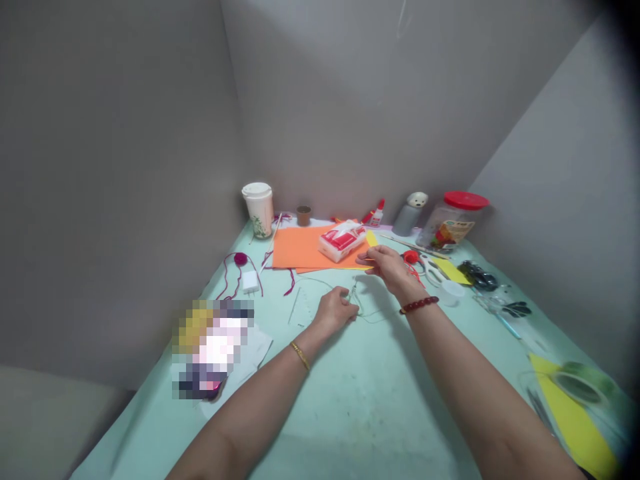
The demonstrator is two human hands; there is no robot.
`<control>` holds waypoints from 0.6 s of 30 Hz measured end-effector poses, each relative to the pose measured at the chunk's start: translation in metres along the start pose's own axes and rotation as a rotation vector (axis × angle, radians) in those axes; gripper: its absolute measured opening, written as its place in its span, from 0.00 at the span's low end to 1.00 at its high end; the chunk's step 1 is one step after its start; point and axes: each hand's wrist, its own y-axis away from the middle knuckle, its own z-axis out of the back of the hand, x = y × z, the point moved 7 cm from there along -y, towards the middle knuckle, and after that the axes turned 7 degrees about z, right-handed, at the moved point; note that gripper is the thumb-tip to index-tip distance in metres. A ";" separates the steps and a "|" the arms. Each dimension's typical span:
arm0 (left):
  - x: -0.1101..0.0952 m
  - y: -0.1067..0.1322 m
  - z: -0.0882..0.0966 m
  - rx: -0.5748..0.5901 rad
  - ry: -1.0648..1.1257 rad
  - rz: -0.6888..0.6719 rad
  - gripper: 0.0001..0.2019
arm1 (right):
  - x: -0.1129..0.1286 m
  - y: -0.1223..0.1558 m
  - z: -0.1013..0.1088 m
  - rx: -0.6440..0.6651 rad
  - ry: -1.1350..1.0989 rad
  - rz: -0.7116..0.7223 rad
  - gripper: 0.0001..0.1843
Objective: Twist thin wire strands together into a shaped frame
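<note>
My left hand [334, 309] rests on the pale green table [360, 400], fingers curled and pinched on a thin pale green wire [373, 319] that loops across the table. My right hand [391, 265] is raised a little beyond it, fingers pinched on the upper end of the same wire near a yellow paper strip [371, 238]. A gold bangle sits on the left wrist and a red bead bracelet on the right. What exactly lies at the fingertips is too small to make out.
Orange paper [299, 248] with a red-white tissue pack [342, 241] lies behind the hands. A paper cup [259, 209], small pot [303, 215], glue bottle [377, 214] and red-lidded jar [451, 221] line the back wall. Scissors [425, 263], green tape [583, 383] and yellow paper [575, 420] lie right; a charger [249, 281] with maroon yarn lies left.
</note>
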 end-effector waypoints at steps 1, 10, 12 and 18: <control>0.000 0.000 0.000 0.013 0.009 0.015 0.21 | 0.000 -0.001 0.001 -0.001 0.002 -0.001 0.06; -0.002 -0.006 -0.003 0.043 0.164 0.115 0.06 | 0.002 0.000 0.001 0.038 -0.018 -0.025 0.06; -0.003 -0.003 -0.002 0.031 0.159 0.109 0.02 | -0.003 -0.005 0.003 0.024 -0.052 -0.058 0.05; -0.002 0.001 0.000 0.020 0.178 0.117 0.02 | -0.022 -0.029 0.012 -0.071 -0.079 -0.181 0.05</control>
